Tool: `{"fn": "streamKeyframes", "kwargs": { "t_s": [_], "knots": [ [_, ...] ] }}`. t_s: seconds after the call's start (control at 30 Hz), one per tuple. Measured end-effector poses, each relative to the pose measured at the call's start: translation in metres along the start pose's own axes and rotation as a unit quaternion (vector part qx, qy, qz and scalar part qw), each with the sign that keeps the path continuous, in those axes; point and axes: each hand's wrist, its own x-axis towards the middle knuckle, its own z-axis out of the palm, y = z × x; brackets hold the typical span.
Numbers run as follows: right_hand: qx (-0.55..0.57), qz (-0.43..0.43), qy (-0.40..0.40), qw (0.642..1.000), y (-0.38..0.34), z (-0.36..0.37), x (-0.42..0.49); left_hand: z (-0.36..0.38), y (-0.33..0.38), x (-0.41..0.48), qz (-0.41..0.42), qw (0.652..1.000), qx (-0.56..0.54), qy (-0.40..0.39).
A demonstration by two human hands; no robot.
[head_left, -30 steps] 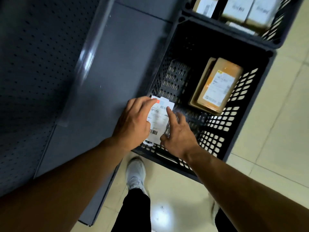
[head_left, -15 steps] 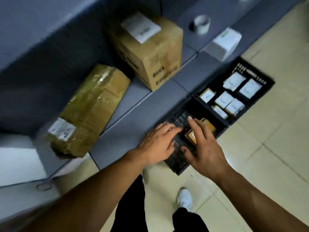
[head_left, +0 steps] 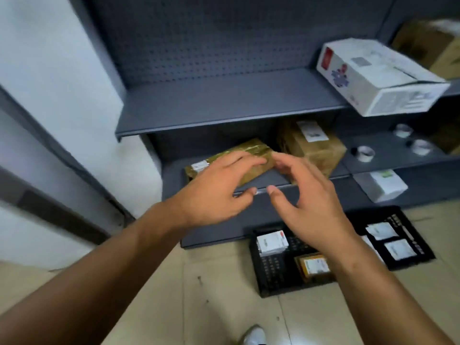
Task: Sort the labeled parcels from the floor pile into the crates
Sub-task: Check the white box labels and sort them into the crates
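Observation:
My left hand (head_left: 216,188) and my right hand (head_left: 311,195) hover empty in front of the grey shelving, fingers loosely spread, thumbs near each other. Below them on the floor sits a black crate (head_left: 273,282) holding a white labeled parcel (head_left: 271,243) and a brown labeled parcel (head_left: 315,266). A second black crate (head_left: 418,255) to its right holds several white labeled parcels (head_left: 398,249). The floor pile is out of view.
Grey shelves (head_left: 224,105) stand ahead. A tape-wrapped brown parcel (head_left: 251,150) and a cardboard box (head_left: 313,145) lie on the middle shelf, tape rolls (head_left: 364,153) further right. A white box (head_left: 378,75) overhangs the upper shelf. A white wall (head_left: 49,95) is left, my shoe (head_left: 254,336) below.
My hands let go of the white labeled parcel in the crate and rose away from it, empty. The view swung up from the crate to the shelves.

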Motion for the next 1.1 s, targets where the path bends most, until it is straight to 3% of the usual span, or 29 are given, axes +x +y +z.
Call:
{"fn": "streamKeyframes", "kwargs": {
  "t_s": [0.23, 0.37, 0.73, 0.93, 1.1],
  "knots": [
    [0.057, -0.136, -0.036, 0.988, -0.191, 0.107, 0.006, -0.147, -0.032, -0.203, -0.106, 0.987, 0.058, 0.103],
    [0.089, -0.204, -0.074, 0.972, -0.312, 0.172, -0.002, -0.228, -0.043, -0.336, -0.185, 0.962, 0.113, 0.169],
    [0.191, -0.39, -0.232, 0.87, -0.596, 0.354, -0.061, -0.361, -0.034, -0.649, -0.376, 0.838, 0.172, 0.357],
    [0.233, -0.477, -0.302, 0.792, -0.698, 0.453, -0.086, -0.389, -0.045, -0.766, -0.454, 0.761, 0.17, 0.43],
    [0.262, -0.504, -0.342, 0.749, -0.762, 0.547, -0.085, -0.413, -0.091, -0.841, -0.508, 0.711, 0.173, 0.454]
  ]
}}
